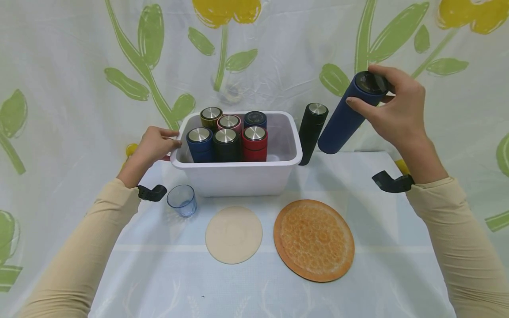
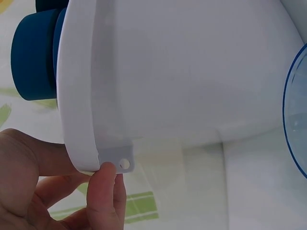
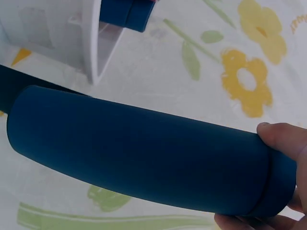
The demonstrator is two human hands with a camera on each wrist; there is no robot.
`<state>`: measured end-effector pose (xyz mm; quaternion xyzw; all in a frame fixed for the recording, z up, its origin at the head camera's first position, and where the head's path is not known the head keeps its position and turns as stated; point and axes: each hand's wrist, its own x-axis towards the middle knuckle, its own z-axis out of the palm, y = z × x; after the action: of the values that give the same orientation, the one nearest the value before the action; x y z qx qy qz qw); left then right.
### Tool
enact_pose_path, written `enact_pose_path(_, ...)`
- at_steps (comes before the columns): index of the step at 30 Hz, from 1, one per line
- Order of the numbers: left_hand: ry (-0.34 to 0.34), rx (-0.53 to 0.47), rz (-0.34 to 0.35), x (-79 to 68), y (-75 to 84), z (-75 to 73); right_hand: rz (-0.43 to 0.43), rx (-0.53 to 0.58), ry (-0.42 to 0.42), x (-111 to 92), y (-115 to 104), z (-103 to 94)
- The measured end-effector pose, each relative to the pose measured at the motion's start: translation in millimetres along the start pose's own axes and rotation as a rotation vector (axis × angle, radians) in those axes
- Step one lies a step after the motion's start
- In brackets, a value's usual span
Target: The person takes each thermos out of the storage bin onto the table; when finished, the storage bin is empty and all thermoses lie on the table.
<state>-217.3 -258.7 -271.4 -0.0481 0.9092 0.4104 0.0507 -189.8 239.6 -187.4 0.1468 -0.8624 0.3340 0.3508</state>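
Observation:
My right hand (image 1: 401, 104) grips a dark blue thermos flask (image 1: 345, 118) near its black lid, holding it tilted in the air right of the white plastic bin (image 1: 238, 179). In the right wrist view the flask (image 3: 139, 148) lies across the picture, thumb and fingers around its lid end. My left hand (image 1: 153, 145) pinches the bin's left rim; the left wrist view shows thumb and fingers on the rim (image 2: 76, 96) beside a small tab with a hole. Inside the bin several flasks stand upright, among them a red one (image 1: 255, 143), a blue one (image 1: 200, 145) and a black one (image 1: 227, 145).
Just right of the bin stands a black flask (image 1: 313, 132). In front lie a small blue-tinted glass (image 1: 182, 201), a round beige disc (image 1: 233, 235) and a larger round brown board (image 1: 314, 240). A flower-patterned curtain (image 1: 286, 57) hangs behind the table.

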Motion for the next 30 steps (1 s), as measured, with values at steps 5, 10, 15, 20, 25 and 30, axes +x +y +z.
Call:
enact_pose_path(5, -0.007, 0.012, 0.004, 1.2, 0.4, 1.0, 0.054, -0.011, -0.011, -2, 11, 2.1)
enact_pose_path(10, -0.007, 0.017, 0.001, 2.3, 0.4, -0.1, 0.101, -0.012, -0.030, -3, 23, 8.1)
enact_pose_path(15, -0.004, 0.017, -0.005, 2.3, 1.3, -0.5, 0.117, -0.025, -0.041, -4, 36, 17.5)
enact_pose_path(20, -0.008, 0.015, -0.009, 2.1, 1.0, 0.1, 0.135, -0.056, -0.057, -6, 47, 25.8)
enact_pose_path(25, -0.004, 0.015, -0.009, 2.2, 0.2, -0.5, 0.144, -0.085, -0.071, -8, 54, 34.9)
enact_pose_path(30, -0.003, 0.015, -0.011, 2.2, 0.8, -0.7, 0.138, -0.086, -0.053, -8, 59, 41.8)
